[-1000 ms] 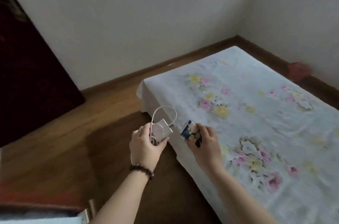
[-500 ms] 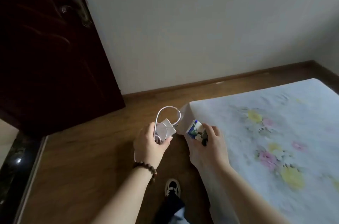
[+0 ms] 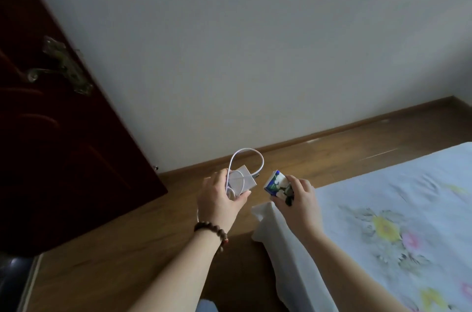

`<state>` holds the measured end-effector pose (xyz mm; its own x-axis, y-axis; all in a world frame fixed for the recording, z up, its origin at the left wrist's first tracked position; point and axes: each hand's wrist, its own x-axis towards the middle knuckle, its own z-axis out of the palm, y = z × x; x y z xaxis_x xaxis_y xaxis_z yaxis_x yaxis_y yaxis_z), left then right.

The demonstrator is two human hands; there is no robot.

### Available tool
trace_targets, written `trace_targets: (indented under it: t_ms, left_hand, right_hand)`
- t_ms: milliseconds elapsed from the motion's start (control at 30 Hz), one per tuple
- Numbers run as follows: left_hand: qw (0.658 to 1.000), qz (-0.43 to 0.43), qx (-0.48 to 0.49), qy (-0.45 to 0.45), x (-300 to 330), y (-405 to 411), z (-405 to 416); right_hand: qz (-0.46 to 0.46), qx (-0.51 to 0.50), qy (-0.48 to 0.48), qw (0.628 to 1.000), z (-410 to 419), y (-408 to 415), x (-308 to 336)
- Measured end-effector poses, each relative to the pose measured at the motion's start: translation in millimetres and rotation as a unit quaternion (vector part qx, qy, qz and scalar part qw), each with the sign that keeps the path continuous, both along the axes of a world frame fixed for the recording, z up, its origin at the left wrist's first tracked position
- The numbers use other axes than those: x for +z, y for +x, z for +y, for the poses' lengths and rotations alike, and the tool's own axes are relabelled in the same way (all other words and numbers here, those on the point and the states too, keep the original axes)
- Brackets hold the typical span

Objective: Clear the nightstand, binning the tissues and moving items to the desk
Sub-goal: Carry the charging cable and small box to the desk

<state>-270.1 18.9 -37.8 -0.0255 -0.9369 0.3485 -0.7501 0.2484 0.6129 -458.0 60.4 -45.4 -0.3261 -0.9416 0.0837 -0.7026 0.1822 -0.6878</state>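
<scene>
The left hand grips a white charger with its looped cable; the right hand grips a small tissue pack, both carried beside the bed. Neither desk nor nightstand shows; setting them down seems left.

Both hands hang over a strip of bare wooden floor, with open air ahead of them all the way to the white wall. On the right the bed crowds in (its corner sits just beneath the right hand). To the left stands the dark door, well apart.
</scene>
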Motion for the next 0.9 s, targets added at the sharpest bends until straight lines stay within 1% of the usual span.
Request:
trace_targets:
  t_ms: [100, 267, 467, 567, 700, 900]
  left_hand:
    - [1.000, 0.008, -0.012, 0.002, -4.0, -15.1, -63.5]
    - [0.998, -0.029, -0.056, -0.027, -14.4, -50.6, -185.8]
    - [0.987, -0.047, -0.154, -0.017, -14.1, -98.6, -346.1]
    - [0.980, -0.046, -0.195, -0.015, -6.5, -126.9, -414.7]
    - [0.964, -0.037, -0.264, 0.005, 0.1, -181.8, -470.9]
    - [0.933, -0.012, -0.358, 0.037, -7.1, -288.3, -508.3]
  right_hand:
    - [-0.005, -0.027, -0.009, 1.000, -48.7, -14.5, -5.6]
    - [0.006, -0.098, -0.018, 0.995, -142.0, -41.1, -26.9]
    - [-0.006, -0.193, -0.013, 0.981, -274.4, -77.8, -31.8]
    - [-0.011, -0.239, -0.011, 0.971, -326.6, -99.3, -27.0]
    - [-0.015, -0.293, -0.010, 0.956, -364.1, -132.0, -23.0]
    - [-0.011, -0.403, -0.002, 0.915, -380.1, -204.3, -24.4]
